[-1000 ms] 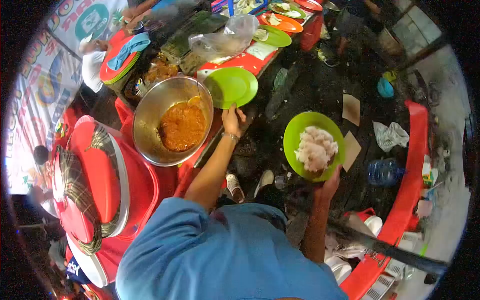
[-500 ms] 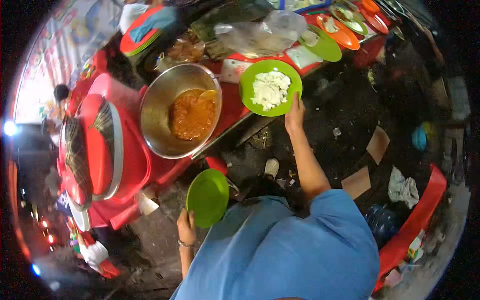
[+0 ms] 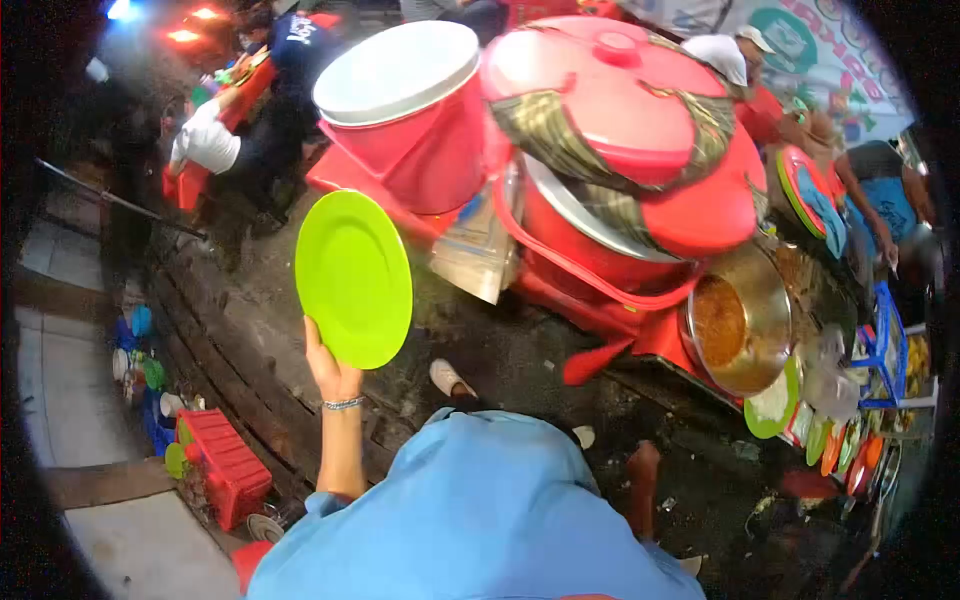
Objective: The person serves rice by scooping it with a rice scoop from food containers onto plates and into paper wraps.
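My left hand (image 3: 333, 372) grips the rim of a bare green plate (image 3: 353, 280), held up and tilted on the left. The thumb shows along its lower edge, and the other fingers are behind the plate. Low on the right hangs my right hand (image 3: 645, 462), dark and blurred, its fingers not clear. Away from that hand, a green plate of white rice (image 3: 772, 404) rests at the table edge. Beside it stands a large steel pot (image 3: 765, 315) holding reddish-orange food (image 3: 719, 322).
Red tubs with lids (image 3: 600, 95) and checked cloth stand ahead, beside a red bucket with a white lid (image 3: 400, 75). A red crate (image 3: 228, 465) sits low left. Several plates (image 3: 832, 447) line the right. People (image 3: 207, 138) are farther off.
The view has swung left. My left hand has raised the bare green plate. My right hand has let go of the rice plate, which now rests beside the pot.
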`<state>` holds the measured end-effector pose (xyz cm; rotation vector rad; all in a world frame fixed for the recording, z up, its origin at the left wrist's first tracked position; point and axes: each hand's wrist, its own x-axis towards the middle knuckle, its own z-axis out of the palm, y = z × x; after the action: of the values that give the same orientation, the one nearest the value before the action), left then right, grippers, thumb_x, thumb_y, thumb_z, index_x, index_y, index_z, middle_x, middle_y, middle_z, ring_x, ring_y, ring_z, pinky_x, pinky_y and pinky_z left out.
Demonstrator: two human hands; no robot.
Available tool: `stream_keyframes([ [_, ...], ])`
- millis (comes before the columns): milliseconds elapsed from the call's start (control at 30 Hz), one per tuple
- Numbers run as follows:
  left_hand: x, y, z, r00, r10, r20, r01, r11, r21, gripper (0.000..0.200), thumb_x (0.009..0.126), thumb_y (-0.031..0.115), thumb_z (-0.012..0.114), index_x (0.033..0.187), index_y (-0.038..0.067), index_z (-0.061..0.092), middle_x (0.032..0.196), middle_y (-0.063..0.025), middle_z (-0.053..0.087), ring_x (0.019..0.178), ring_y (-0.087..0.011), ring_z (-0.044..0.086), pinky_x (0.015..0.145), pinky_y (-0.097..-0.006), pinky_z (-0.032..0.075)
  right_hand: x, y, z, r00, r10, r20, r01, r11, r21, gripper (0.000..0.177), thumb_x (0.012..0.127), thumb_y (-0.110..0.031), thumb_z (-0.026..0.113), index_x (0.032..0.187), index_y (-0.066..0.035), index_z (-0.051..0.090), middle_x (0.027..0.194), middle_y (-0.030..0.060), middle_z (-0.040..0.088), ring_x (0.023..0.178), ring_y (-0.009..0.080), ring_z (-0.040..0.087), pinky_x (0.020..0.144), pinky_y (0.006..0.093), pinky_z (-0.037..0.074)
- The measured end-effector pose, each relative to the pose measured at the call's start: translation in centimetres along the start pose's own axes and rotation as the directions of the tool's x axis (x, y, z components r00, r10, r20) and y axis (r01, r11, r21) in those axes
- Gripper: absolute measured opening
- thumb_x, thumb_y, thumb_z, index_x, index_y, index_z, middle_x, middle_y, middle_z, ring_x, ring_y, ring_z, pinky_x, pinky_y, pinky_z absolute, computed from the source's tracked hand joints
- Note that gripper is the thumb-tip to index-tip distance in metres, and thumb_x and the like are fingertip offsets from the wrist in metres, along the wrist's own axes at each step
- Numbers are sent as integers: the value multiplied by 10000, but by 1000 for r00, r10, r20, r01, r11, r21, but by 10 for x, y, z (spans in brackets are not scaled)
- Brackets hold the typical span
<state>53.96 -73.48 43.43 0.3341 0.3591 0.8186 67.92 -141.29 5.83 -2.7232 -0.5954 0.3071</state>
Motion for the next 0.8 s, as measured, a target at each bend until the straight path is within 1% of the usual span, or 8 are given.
stream_keyframes([
  [67,37,42,-5,999,-3,32,6,994,-107,440,1019,327,343,1344,46,436,1397,-108,453,1238,-271,468,1068,-441,352,-1,-102,41,874,-264,407,171,953,249,310,893,-311,532,1005,-28,591,908,174,601,859,301,586,735,430,471],
  [133,70,66,18,996,1,94,9,994,-110,439,1018,322,347,1348,44,430,1396,-108,453,1240,-267,465,1068,-438,351,49,-182,88,725,58,687,-397,849,348,382,873,-297,534,1121,-8,564,1056,263,603,1037,422,564,864,515,454],
  [167,87,86,25,986,4,166,14,994,-104,439,1018,317,351,1352,42,424,1396,-108,453,1242,-262,463,1068,-435,350,88,-226,98,452,231,862,-869,331,368,416,877,-302,510,1162,0,543,1073,285,591,1068,439,545,890,546,434],
  [200,104,101,29,983,52,175,-46,998,-38,431,1026,300,324,1361,46,418,1382,-105,468,1252,-259,458,1078,-435,333,134,-297,32,754,205,624,-346,931,112,468,868,-295,515,1226,6,507,1192,292,535,1139,447,487,927,558,402],
  [233,124,116,35,985,34,169,-27,999,-45,431,1026,300,324,1361,46,418,1382,-105,468,1252,-259,458,1078,-435,333,153,-355,-3,965,35,260,-20,998,-59,439,857,-245,518,1209,18,513,1259,291,476,1175,440,443,988,505,372],
  [500,287,150,103,945,293,142,-312,941,133,448,1020,344,343,1349,49,417,1335,-84,495,1219,-243,470,1040,-426,366,336,-703,-391,869,-480,124,396,822,410,360,862,-56,511,1221,-30,523,839,140,580,744,232,612,722,331,492],
  [633,367,139,126,946,265,187,-308,914,265,397,1022,267,361,1312,8,436,1271,-118,538,1154,-240,528,986,-388,425,459,-775,-416,558,-830,11,826,554,-106,259,829,-75,552,1079,-11,580,909,151,597,843,316,605,741,405,481],
  [800,461,120,140,945,183,271,-265,914,307,372,1030,215,336,1278,-39,447,1253,-134,534,1142,-220,524,988,-354,419,657,-832,-291,456,-619,639,888,265,-376,135,778,-59,566,884,6,617,907,152,593,888,347,605,757,432,504],
])
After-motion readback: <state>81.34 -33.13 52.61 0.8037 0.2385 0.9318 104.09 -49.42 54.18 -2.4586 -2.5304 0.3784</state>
